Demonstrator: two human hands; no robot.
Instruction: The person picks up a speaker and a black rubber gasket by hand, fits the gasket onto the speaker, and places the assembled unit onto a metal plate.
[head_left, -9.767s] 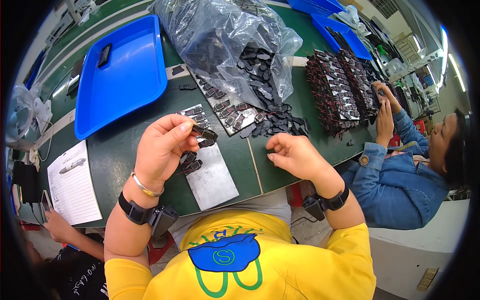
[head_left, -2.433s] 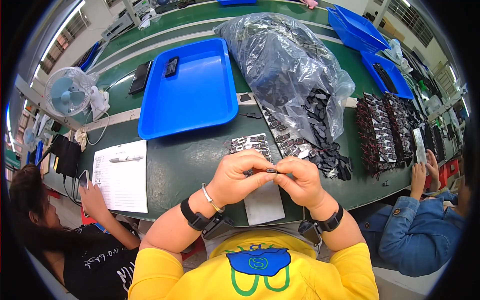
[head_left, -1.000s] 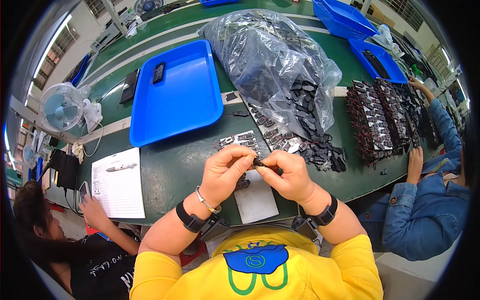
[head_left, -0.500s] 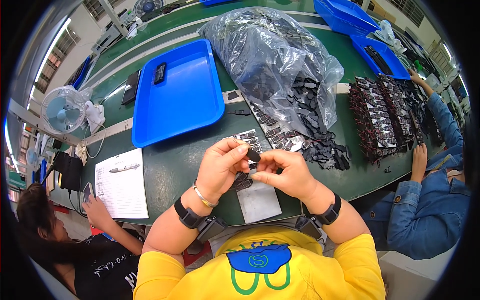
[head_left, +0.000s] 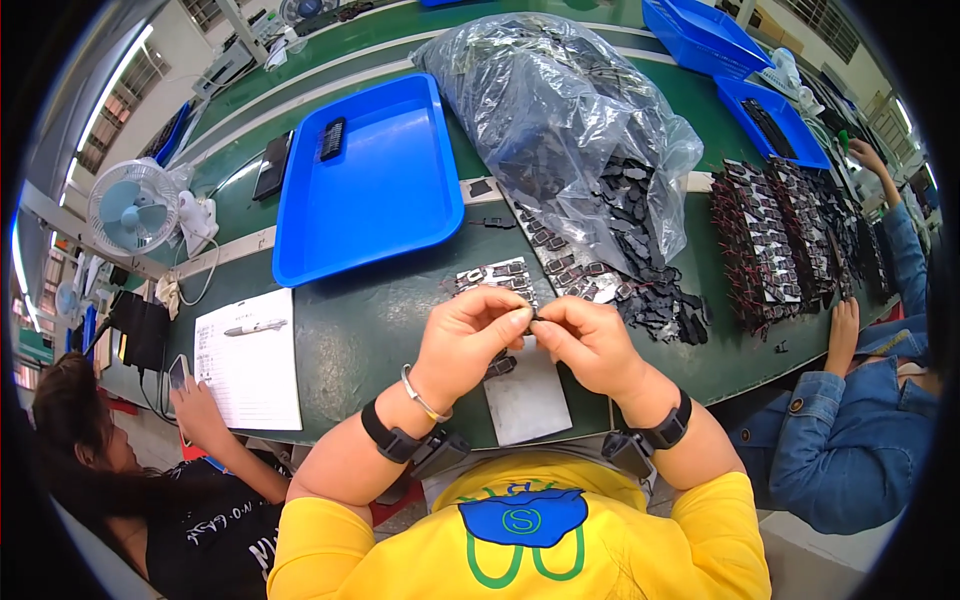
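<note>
My left hand [head_left: 466,342] and my right hand [head_left: 592,348] meet fingertip to fingertip, both pinching a small flat black piece [head_left: 533,314]. Most of that piece is covered by the fingers. Below the hands lies a pale strip-shaped board [head_left: 528,405], its near end bare. Small black parts [head_left: 515,270] sit in rows on its far end, and a few more show under my left fingers. Just beyond, a second pale board [head_left: 598,288] carries similar parts. A heap of black flat pieces [head_left: 660,305] spills beside it from a clear plastic bag [head_left: 560,120].
A blue tray [head_left: 365,190] holds one black part [head_left: 332,139]. At left are a fan [head_left: 135,210], a written sheet [head_left: 245,375] with a pen, and a person with a phone [head_left: 180,372]. Rows of wired parts [head_left: 765,245] stand at right, near a person in denim [head_left: 850,420].
The black piece, held up in plain sight earlier, is now mostly hidden as my fingers close together. My hands have shifted slightly; the whole view has moved a little too.
</note>
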